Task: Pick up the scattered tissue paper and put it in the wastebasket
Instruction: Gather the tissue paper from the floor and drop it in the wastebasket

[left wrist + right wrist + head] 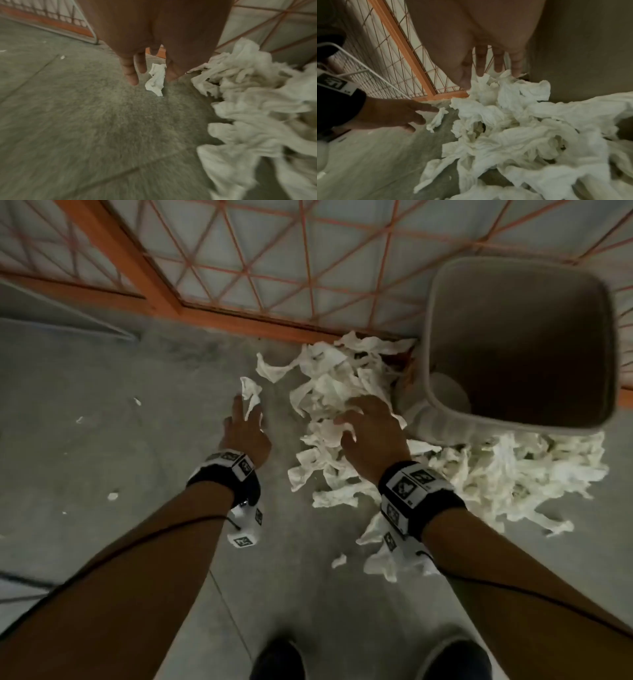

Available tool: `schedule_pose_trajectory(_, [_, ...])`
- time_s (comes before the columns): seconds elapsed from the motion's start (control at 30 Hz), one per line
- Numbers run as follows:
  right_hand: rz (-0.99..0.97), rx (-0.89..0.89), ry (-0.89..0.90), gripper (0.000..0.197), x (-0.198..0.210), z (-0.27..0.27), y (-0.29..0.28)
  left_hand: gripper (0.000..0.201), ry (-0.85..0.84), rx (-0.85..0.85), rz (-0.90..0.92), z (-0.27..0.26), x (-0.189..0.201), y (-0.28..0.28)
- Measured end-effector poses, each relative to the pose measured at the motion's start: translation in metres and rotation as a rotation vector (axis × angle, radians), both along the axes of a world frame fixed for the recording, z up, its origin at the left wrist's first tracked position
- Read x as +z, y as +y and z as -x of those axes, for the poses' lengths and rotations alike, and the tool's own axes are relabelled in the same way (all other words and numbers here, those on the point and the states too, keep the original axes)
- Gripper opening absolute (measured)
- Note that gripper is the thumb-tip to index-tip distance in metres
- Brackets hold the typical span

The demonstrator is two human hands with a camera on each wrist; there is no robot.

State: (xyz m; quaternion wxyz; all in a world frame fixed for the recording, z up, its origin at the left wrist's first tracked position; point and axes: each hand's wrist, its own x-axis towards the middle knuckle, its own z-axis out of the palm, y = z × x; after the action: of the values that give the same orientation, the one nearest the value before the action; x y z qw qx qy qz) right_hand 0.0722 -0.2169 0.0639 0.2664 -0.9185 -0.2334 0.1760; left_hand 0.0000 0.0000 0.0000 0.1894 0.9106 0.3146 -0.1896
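Paper: white tissue paper lies heaped on the grey floor, against the beige wastebasket — nothing visible inside it.
Stray piece: one scrap sits apart, left of the heap.
Left hand: grip wide, fingers spread around that scrap, not yet closed.
Right hand: grip loose, fingertips resting on the heap.
Handling: likely feather-light, soft, easily torn — best scooped in bunches from underneath, then squeezed.
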Motion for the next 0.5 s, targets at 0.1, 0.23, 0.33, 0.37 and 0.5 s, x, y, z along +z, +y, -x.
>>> schedule_pose_trajectory(0.1, [0.237,0.097,-0.012,0.064,-0.029,-0.007,0.002,0.059,-0.032,-0.071,-0.036,-0.012,-0.030,0.020])
schedule_pose_trajectory(0.23, [0.356,0.119,-0.004,0.064,-0.045,-0.009,0.000,0.038,-0.231,-0.090,-0.096,-0.009,-0.053,0.034])
schedule_pose_trajectory(0.33, [0.273,0.086,-0.012,0.045,-0.045,-0.007,-0.008,0.017,-0.400,0.009,-0.008,-0.005,-0.040,0.028])
schedule_pose_trajectory(0.37, [0.223,0.068,-0.008,0.040,-0.043,-0.005,-0.011,0.017,-0.472,0.037,0.013,-0.005,-0.032,0.022])
schedule_pose_trajectory(0.5, [0.047,-0.116,0.028,0.028,-0.032,0.009,-0.026,0.019,-0.768,0.026,0.040,-0.010,0.015,-0.019])
